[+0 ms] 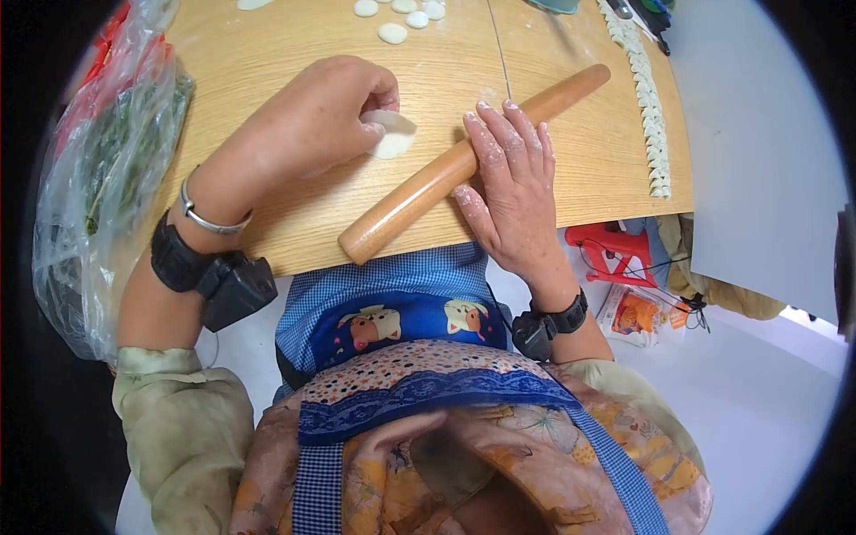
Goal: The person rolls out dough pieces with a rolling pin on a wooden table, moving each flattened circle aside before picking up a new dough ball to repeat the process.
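My left hand point(312, 120) pinches the edge of a thin round dough wrapper point(392, 138) that lies on the wooden table point(267, 53). A wooden rolling pin point(419, 192) lies slantwise across the table to the right of the wrapper. My right hand point(513, 183), dusted with flour, rests flat on top of the pin with its fingers stretched out. Both wrists carry black bands.
Several small dough discs point(392, 33) lie at the far side of the table. A row of folded dumplings point(649, 107) runs along the table's right edge. A clear plastic bag of greens point(98, 178) sits at the left. A red stool point(615, 245) stands on the floor.
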A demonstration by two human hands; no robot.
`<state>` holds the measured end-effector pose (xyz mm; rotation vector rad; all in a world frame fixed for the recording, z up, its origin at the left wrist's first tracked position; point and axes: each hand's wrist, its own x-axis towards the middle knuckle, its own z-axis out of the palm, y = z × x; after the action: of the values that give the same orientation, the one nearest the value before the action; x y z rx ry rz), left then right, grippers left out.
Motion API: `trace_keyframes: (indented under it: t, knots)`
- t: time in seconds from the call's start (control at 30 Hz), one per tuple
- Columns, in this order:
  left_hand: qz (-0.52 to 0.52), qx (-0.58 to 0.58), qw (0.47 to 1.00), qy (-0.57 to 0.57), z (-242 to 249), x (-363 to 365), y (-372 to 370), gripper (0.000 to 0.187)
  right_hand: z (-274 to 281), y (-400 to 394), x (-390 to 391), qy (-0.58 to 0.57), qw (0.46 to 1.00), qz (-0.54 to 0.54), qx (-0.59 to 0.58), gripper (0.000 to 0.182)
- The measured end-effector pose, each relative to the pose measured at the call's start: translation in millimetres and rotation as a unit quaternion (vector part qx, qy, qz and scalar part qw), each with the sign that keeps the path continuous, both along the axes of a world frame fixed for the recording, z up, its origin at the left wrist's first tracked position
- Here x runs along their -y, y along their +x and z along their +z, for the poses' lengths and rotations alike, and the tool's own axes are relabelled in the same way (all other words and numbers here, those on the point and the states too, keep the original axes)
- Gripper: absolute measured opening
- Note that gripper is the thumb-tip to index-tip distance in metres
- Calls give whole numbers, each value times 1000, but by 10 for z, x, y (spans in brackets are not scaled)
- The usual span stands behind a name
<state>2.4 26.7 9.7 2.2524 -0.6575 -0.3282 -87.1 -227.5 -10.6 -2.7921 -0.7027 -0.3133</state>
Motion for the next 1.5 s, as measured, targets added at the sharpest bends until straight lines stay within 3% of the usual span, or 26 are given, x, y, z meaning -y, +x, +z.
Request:
trace_keyframes:
  t: [0.13,0.2,0.23,0.3,0.33,0.4,0.5,0.77,0.97,1.1,1.27,1.5]
  knots:
    - [-26,-17,996,-79,-73,-6,38,14,15,-4,3,-2,1000,0,-3,62]
    - [-55,-122,965,-224,-95,33,52,14,17,-4,6,0,1000,0,-4,62]
    - [-55,-123,965,-223,-52,24,49,14,16,-4,8,2,1000,1,-3,61]
    - [-61,-306,929,-197,61,-17,38,15,8,-5,9,5,1000,2,0,61]
    - [-61,-306,929,-197,25,-17,42,15,4,-5,9,8,1000,4,3,61]
    - [-39,-88,993,-69,-45,-9,47,16,5,-1,11,7,1000,5,3,61]
    - [-2,4,1000,-23,-41,-13,28,16,27,45,22,6,1000,19,6,59]
    - [2,-59,992,-112,-117,-38,66,17,75,538,-169,-7,995,89,36,55]
    - [-15,-20,991,-133,-168,-52,78,17,5,966,-477,47,988,120,83,33]
    - [-28,-31,989,-141,-161,-86,92,17,7,846,-388,34,989,118,80,36]
    - [-13,-7,992,-128,-178,-88,75,19,28,208,-19,-1,998,58,22,56]
    - [6,24,999,-46,-108,-45,12,24,15,63,23,1,1000,27,4,59]
